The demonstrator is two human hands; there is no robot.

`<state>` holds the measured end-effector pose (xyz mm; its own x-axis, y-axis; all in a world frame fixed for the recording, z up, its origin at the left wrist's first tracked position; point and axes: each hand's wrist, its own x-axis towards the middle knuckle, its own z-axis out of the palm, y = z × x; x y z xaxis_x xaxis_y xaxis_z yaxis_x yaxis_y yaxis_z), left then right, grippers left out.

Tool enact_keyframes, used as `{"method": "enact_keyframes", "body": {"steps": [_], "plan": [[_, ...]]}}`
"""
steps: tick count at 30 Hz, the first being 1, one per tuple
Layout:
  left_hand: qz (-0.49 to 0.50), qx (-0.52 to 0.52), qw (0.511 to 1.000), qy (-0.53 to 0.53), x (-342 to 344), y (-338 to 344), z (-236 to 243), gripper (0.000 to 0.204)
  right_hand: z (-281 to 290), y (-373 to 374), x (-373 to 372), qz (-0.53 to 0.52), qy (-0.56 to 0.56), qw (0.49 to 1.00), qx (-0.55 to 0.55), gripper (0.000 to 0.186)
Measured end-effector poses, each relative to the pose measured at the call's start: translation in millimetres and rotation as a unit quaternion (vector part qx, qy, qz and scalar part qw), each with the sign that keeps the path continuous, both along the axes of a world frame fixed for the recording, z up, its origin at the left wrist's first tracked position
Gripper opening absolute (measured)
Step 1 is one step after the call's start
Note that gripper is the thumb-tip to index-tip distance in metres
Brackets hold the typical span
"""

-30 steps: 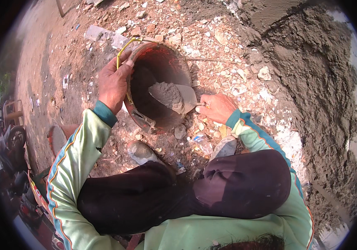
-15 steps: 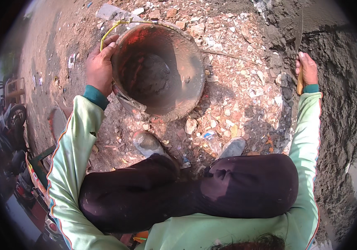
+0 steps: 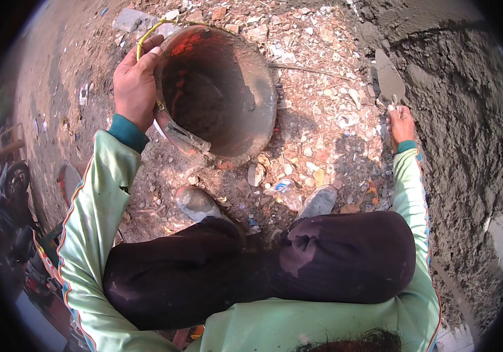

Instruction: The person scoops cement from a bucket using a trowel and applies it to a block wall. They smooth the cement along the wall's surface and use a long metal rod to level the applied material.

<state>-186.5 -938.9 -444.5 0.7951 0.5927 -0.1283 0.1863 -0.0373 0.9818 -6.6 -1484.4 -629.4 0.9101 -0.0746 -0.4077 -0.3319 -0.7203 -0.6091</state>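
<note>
Left hand (image 3: 137, 85) pinches the rim of the bucket (image 3: 256, 70), close to its yellow handle (image 3: 149, 36). The bucket leans, with its mouth toward the person, and some grey mix (image 3: 207, 108) sits deep inside. The right hand (image 3: 402, 124) is wrapped around the trowel (image 3: 389, 79), which is at the near edge of the rough grey mud (image 3: 457, 123). I cannot tell if the blade touches the mud. To do this well, I think, the left hand should keep the bucket from rocking, and the right wrist should stay loose so the blade can lie flat. Stony ground (image 3: 316, 126) looks bumpy, so the bucket could wobble. Between bucket and mud there is good room for the right arm to swing.
</note>
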Motion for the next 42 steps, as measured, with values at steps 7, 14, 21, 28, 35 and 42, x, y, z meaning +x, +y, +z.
{"method": "enact_keyframes", "body": {"steps": [7, 14, 21, 28, 35, 42], "plan": [[-0.002, 0.016, 1.0, 0.026, 1.3, 4.7, 1.2, 0.03, -26.3, -12.3, 45.7, 0.07, -0.103, 0.991, -0.052, 0.046], [-0.003, 0.01, 1.0, 0.009, 0.6, 10.1, -7.8, 0.03, 3.6, -0.4, 85.0, 0.06, -0.135, 0.987, -0.058, 0.048], [0.0, 0.013, 1.0, 0.01, -6.4, 13.6, -1.7, 0.03, 61.0, 41.3, 59.2, 0.009, -0.237, 0.959, 0.151, 0.039], [-0.014, -0.01, 1.0, 0.004, 0.1, 11.7, -7.7, 0.03, -42.5, 22.9, 57.4, 0.14, -0.154, 0.964, -0.165, 0.051], [-0.012, 0.009, 1.0, 0.012, 0.3, 11.3, -5.3, 0.031, -57.3, 18.4, 63.4, 0.054, -0.178, 0.969, -0.163, 0.057], [-0.028, 0.014, 1.0, 0.001, 1.1, 13.8, -6.8, 0.031, -2.8, -2.1, 69.1, 0.014, -0.122, 0.992, 0.003, 0.046]]}}
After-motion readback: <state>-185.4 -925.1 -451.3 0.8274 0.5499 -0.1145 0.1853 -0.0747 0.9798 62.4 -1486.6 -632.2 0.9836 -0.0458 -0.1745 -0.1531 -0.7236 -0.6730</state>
